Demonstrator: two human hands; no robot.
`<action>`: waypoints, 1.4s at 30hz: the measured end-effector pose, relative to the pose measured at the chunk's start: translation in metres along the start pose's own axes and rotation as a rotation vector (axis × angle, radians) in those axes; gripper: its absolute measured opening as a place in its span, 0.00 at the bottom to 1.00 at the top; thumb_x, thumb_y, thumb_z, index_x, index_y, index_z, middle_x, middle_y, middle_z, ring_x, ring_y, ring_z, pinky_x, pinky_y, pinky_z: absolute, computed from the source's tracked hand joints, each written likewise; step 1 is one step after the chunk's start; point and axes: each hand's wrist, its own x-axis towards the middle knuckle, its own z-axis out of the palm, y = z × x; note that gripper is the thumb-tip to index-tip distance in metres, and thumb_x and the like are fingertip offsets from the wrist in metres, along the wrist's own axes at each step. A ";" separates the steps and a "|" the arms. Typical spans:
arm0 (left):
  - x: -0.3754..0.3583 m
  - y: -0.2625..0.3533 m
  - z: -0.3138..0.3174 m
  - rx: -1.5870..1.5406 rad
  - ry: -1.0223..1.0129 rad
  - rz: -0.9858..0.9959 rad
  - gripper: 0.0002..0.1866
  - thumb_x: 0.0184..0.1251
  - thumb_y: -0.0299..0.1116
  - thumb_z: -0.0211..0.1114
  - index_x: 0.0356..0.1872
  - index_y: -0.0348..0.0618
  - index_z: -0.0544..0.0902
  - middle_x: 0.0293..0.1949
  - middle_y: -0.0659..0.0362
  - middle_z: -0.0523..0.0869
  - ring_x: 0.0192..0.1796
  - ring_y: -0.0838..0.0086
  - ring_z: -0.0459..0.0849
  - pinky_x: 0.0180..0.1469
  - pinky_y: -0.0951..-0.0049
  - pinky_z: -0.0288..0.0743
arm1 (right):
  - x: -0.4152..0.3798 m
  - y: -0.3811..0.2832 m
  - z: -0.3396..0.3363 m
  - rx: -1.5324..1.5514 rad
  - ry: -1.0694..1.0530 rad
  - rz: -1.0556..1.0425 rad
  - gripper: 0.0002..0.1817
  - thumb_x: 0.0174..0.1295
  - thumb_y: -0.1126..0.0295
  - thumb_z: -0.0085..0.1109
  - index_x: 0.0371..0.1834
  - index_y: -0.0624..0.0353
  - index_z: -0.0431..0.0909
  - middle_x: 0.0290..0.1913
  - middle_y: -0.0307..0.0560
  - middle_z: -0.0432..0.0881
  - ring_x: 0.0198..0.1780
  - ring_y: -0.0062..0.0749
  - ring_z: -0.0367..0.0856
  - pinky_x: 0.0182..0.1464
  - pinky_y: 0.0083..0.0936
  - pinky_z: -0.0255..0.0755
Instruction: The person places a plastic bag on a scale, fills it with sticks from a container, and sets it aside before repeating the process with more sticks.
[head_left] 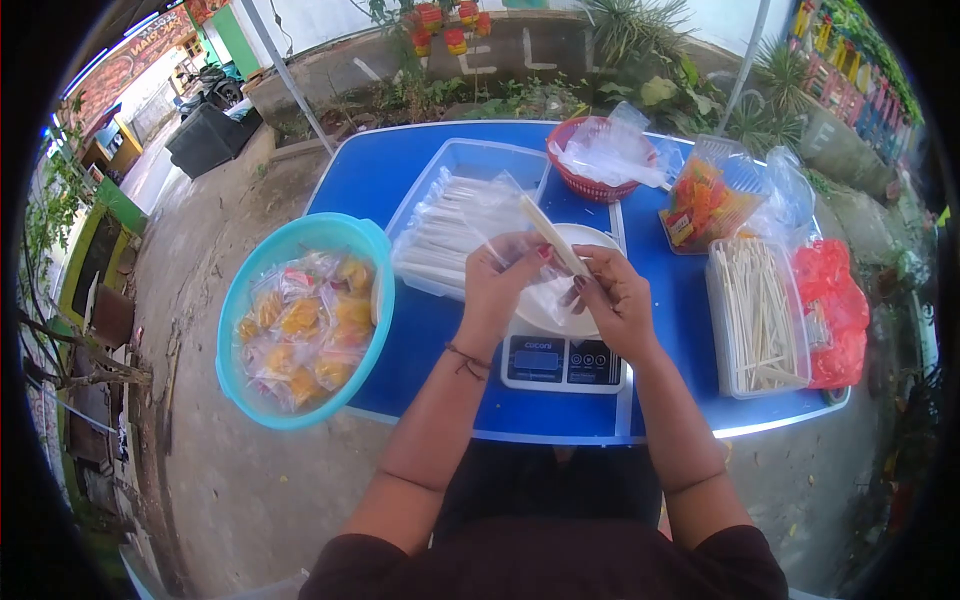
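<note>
Both hands are raised over a white kitchen scale (pixel 564 362) with a round white plate (pixel 590 236) on it. My left hand (pixel 502 280) pinches a clear plastic bag (pixel 490 212), which spreads up and away from the fingers. Between the hands, a few pale, flat sticks (pixel 548 232) stand tilted, their lower end in the closed fingers of my right hand (pixel 618 298). Left of the hands, a clear plastic tub (pixel 402 262) holds rows of pale sticks in plastic wrapping. On the right, another clear tub (pixel 722 372) is full of loose pale sticks.
A turquoise basin (pixel 232 330) with bagged yellow food stands at the left. Behind the scale, a red basket (pixel 588 186) holds clear bags. An open packet with orange contents (pixel 705 195) and a red plastic bag (pixel 838 310) lie on the right of the blue table (pixel 480 408).
</note>
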 end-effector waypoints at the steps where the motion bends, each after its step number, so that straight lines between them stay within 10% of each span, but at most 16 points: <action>1: 0.000 0.000 -0.001 -0.034 -0.005 -0.001 0.09 0.67 0.27 0.66 0.43 0.33 0.84 0.37 0.52 0.89 0.37 0.71 0.89 0.42 0.73 0.83 | -0.001 -0.001 0.000 0.004 0.002 0.002 0.20 0.64 0.85 0.52 0.59 0.64 0.73 0.43 0.49 0.86 0.39 0.23 0.87 0.39 0.18 0.79; 16: -0.003 0.003 0.002 0.001 -0.013 0.068 0.13 0.69 0.29 0.65 0.47 0.28 0.83 0.43 0.48 0.89 0.41 0.69 0.89 0.45 0.71 0.85 | -0.001 -0.002 0.003 -0.765 0.058 -0.507 0.23 0.59 0.84 0.55 0.58 0.58 0.78 0.47 0.56 0.83 0.40 0.47 0.86 0.40 0.31 0.81; 28: 0.002 0.006 0.000 -0.049 0.051 0.078 0.14 0.70 0.29 0.65 0.51 0.31 0.83 0.46 0.48 0.88 0.46 0.69 0.88 0.48 0.73 0.84 | -0.002 -0.007 0.001 -0.009 0.037 0.138 0.11 0.66 0.80 0.59 0.51 0.67 0.79 0.33 0.44 0.85 0.30 0.19 0.83 0.34 0.17 0.75; 42: 0.002 0.003 -0.005 0.158 0.055 0.048 0.11 0.64 0.28 0.71 0.44 0.32 0.86 0.34 0.53 0.89 0.34 0.74 0.89 0.38 0.78 0.82 | -0.004 -0.001 0.004 -0.098 0.083 -0.074 0.17 0.64 0.82 0.56 0.56 0.67 0.79 0.43 0.51 0.87 0.37 0.29 0.89 0.35 0.20 0.82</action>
